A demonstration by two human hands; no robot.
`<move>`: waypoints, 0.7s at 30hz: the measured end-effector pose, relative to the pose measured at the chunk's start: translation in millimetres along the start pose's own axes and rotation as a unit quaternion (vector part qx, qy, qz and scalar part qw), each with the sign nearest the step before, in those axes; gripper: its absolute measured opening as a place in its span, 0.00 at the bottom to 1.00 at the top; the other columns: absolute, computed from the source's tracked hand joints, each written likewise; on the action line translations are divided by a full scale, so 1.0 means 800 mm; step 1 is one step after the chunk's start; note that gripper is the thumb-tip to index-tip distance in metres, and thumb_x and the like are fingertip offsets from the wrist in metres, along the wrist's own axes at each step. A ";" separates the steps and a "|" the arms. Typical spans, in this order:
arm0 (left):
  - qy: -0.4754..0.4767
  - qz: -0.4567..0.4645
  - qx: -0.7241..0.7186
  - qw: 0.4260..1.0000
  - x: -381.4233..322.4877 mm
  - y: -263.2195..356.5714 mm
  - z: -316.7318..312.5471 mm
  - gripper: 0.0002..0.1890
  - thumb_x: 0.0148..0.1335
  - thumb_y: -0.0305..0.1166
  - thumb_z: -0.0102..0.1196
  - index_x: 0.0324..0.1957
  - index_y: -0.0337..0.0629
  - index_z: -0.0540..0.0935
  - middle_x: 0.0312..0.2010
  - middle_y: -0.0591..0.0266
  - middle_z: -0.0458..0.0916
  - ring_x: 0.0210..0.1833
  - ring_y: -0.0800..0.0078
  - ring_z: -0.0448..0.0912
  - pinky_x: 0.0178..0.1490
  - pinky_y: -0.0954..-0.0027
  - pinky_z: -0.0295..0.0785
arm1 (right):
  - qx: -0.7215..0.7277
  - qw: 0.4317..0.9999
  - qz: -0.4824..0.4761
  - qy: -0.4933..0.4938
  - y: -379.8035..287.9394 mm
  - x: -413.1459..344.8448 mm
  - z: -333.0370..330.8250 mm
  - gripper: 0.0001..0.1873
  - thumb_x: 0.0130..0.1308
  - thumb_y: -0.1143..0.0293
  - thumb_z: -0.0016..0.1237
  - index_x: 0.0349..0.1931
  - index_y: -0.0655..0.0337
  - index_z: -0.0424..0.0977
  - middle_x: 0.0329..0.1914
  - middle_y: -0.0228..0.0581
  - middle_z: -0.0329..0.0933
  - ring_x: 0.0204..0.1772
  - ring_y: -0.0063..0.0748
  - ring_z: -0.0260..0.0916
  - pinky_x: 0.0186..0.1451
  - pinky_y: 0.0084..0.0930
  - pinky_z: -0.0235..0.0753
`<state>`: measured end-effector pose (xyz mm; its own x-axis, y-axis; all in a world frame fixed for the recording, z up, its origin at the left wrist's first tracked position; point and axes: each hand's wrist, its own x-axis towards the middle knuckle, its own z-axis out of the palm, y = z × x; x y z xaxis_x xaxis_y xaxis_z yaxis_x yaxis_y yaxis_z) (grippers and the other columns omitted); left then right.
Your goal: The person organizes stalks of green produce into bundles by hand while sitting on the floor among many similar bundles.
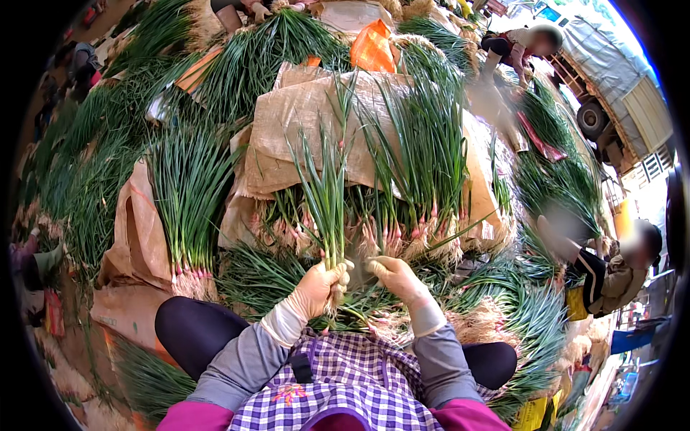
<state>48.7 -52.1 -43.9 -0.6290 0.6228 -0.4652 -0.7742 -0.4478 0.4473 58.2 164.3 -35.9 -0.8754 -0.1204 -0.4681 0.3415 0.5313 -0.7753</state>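
Observation:
My left hand [318,288], in a thin pale glove, is closed around a small bunch of green onions [329,215]. Their long leaves point away from me, and their roots hang below my fist. To the right of that bunch is my right hand [401,277], also gloved, with its fingers curled together in a pinch. I see nothing between those fingers, though the fingertips are blurred. Loose green onions with pink bulbs [380,323] and pale roots lie in front of my lap, under and between my hands.
Beyond my hands, a woven sack [312,129] lies with rows of green onions [426,167] around and on it. A sorted bundle [191,204] rests at the left on another sack [135,237]. People crouch among heaps at the right, and a covered truck [620,86] stands behind them.

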 end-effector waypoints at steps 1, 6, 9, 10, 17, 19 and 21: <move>0.014 0.006 0.003 1.000 0.002 0.001 0.002 0.09 0.70 0.31 0.42 0.46 0.37 0.71 0.23 0.69 0.69 0.20 0.84 0.64 0.24 0.84 0.65 | 0.147 0.986 -0.038 -0.071 -0.015 -0.011 0.003 0.34 0.65 0.42 0.41 0.58 0.62 0.68 0.49 0.44 0.77 0.36 0.28 0.72 0.40 0.23 0.73; 0.017 0.045 0.069 0.996 0.011 0.003 0.002 0.09 0.69 0.31 0.43 0.47 0.39 0.72 0.23 0.68 0.72 0.20 0.83 0.66 0.26 0.81 0.67 | 0.227 0.961 -0.078 -0.139 -0.028 -0.038 0.050 0.24 0.65 0.63 0.50 0.57 0.68 0.66 0.44 0.40 0.77 0.42 0.24 0.71 0.44 0.18 0.72; 0.006 0.088 0.099 0.991 0.007 0.015 0.003 0.11 0.70 0.32 0.42 0.49 0.39 0.72 0.23 0.67 0.74 0.22 0.80 0.71 0.29 0.77 0.74 | -0.008 0.992 -0.082 -0.101 -0.014 -0.040 0.040 0.12 0.65 0.68 0.48 0.45 0.62 0.76 0.36 0.41 0.80 0.39 0.30 0.75 0.45 0.27 0.74; -0.011 0.096 0.090 0.991 0.005 0.024 0.007 0.11 0.70 0.32 0.41 0.49 0.39 0.72 0.23 0.67 0.74 0.23 0.79 0.72 0.31 0.74 0.77 | -0.083 0.992 -0.051 -0.081 -0.007 -0.034 0.028 0.12 0.64 0.68 0.47 0.45 0.60 0.77 0.35 0.42 0.80 0.38 0.32 0.76 0.45 0.28 0.74; 0.009 0.007 0.100 0.995 0.026 0.026 0.002 0.14 0.70 0.37 0.41 0.53 0.45 0.72 0.22 0.71 0.72 0.22 0.84 0.69 0.21 0.81 0.67 | -0.244 0.942 0.155 0.173 0.000 0.072 -0.045 0.16 0.61 0.59 0.53 0.45 0.58 0.75 0.42 0.38 0.79 0.41 0.31 0.77 0.48 0.28 0.76; 0.014 -0.045 0.081 0.996 0.036 0.014 -0.001 0.13 0.70 0.38 0.42 0.52 0.46 0.72 0.22 0.72 0.71 0.21 0.85 0.69 0.20 0.82 0.66 | -0.260 0.913 0.053 0.311 0.002 0.108 -0.060 0.22 0.53 0.61 0.61 0.45 0.60 0.73 0.42 0.42 0.79 0.44 0.40 0.77 0.48 0.32 0.75; 0.032 -0.065 0.062 0.995 0.041 0.012 0.007 0.09 0.68 0.36 0.47 0.46 0.46 0.73 0.24 0.73 0.70 0.19 0.86 0.67 0.17 0.85 0.63 | -0.329 0.896 0.043 0.294 0.001 0.140 -0.062 0.23 0.51 0.60 0.62 0.46 0.61 0.73 0.43 0.46 0.78 0.44 0.44 0.77 0.49 0.32 0.74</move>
<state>21.2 -32.4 -51.1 -0.5304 0.6261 -0.5715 -0.8373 -0.2815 0.4687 -56.6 192.6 -68.5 -0.9503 0.3057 -0.0593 0.3108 0.9201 -0.2382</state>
